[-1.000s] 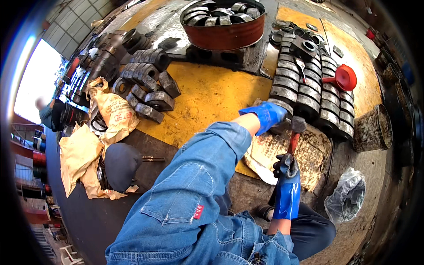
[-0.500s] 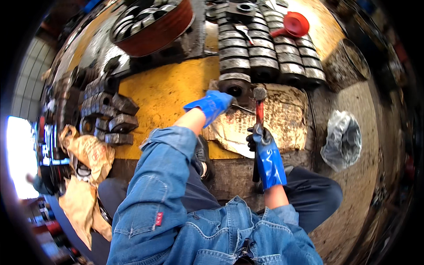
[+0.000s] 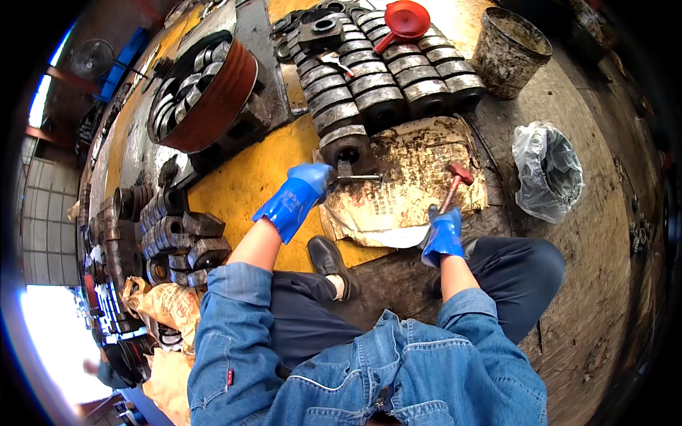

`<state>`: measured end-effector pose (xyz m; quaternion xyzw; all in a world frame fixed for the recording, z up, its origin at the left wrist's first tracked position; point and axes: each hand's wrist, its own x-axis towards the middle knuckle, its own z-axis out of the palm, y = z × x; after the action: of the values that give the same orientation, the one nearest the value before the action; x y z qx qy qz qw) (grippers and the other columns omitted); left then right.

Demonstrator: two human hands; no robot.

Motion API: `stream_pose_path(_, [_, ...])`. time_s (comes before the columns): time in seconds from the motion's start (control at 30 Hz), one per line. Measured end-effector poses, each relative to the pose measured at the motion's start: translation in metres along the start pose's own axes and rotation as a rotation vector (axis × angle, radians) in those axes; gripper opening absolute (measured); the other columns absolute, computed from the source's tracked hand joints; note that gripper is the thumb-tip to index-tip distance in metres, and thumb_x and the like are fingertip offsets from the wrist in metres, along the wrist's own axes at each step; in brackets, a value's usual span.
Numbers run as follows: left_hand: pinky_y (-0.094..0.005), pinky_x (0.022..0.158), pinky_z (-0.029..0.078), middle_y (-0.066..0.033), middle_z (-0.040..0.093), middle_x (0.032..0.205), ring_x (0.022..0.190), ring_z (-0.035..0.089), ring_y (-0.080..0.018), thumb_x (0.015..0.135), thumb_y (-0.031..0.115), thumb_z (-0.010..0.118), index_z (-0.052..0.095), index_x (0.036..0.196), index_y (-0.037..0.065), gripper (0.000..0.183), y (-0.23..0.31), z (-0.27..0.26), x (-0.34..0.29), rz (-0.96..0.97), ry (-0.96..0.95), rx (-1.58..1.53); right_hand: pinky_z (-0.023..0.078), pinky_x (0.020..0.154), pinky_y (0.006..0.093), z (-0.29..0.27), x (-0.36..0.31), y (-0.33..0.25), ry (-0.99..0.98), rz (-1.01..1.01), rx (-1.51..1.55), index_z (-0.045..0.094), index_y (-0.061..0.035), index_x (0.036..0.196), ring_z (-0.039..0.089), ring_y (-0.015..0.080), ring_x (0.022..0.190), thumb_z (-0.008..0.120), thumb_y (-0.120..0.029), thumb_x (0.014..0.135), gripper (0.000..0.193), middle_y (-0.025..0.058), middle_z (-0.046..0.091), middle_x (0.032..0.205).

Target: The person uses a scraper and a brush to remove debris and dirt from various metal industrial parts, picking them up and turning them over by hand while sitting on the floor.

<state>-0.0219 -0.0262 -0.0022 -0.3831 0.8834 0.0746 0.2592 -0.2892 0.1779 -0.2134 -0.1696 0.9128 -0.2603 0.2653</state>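
My left hand (image 3: 310, 181), in a blue rubber glove, is closed at the near end of a row of dark metal rings. A thin metal rod (image 3: 364, 177) sticks out to the right from its fingers, which are partly hidden. Just beyond lies the nearest ring (image 3: 347, 148), its hole facing me. My right hand (image 3: 445, 233), gloved in blue too, grips a hammer (image 3: 455, 186) by its handle. The reddish hammer head is raised over the stained cardboard (image 3: 405, 206), to the right of the rod.
Several rows of stacked metal rings (image 3: 419, 78) stretch away ahead, with a red plastic dipper (image 3: 406, 21) on top. A rusty drum (image 3: 220, 99) of ring parts stands far left. Metal blocks (image 3: 181, 231) and paper sacks (image 3: 167, 312) lie left. A dirty bucket (image 3: 508, 60) and plastic-lined container (image 3: 543, 170) are right.
The view has shifted and turned. My right hand has tilted the hammer, its head now lower and farther right from the ring. My left hand has drawn slightly back from the ring.
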Motion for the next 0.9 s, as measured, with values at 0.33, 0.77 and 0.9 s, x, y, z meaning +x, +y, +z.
stream_pose_path(0.33, [-0.0454, 0.079, 0.056, -0.0038, 0.071, 0.115, 0.105, 0.069, -0.0285, 0.088, 0.022, 0.061, 0.072, 0.111, 0.022, 0.026, 0.056, -0.014, -0.050, -0.069, -0.138, 0.118, 0.042, 0.106, 0.0490, -0.035, -0.143, -0.124, 0.112, -1.169, -0.267, 0.045, -0.0102, 0.140, 0.051, 0.0362, 0.129, 0.073, -0.031, 0.081, 0.069, 0.0175, 0.053, 0.140])
stream_pose_path(0.77, [-0.0431, 0.073, 0.056, -0.0126, 0.073, 0.094, 0.087, 0.071, -0.0331, 0.082, 0.027, 0.068, 0.074, 0.099, 0.016, 0.021, 0.023, -0.014, -0.076, -0.199, 0.155, -0.200, 0.057, 0.079, 0.0419, -0.136, -0.121, -0.178, -0.379, -0.893, -0.686, 0.073, -0.0027, 0.094, 0.071, 0.0322, 0.088, 0.063, -0.016, 0.086, 0.019, 0.0173, 0.072, 0.094])
stream_pose_path(0.9, [-0.0467, 0.080, 0.055, -0.0132, 0.071, 0.105, 0.098, 0.068, -0.0347, 0.084, 0.034, 0.068, 0.071, 0.107, 0.014, 0.030, -0.015, -0.036, -0.084, -0.296, 0.155, -0.016, 0.056, 0.079, 0.0421, -0.177, -0.079, -0.243, -0.514, -0.644, -0.917, 0.071, -0.0029, 0.109, 0.070, 0.0347, 0.092, 0.072, -0.029, 0.088, 0.034, 0.0209, 0.070, 0.107])
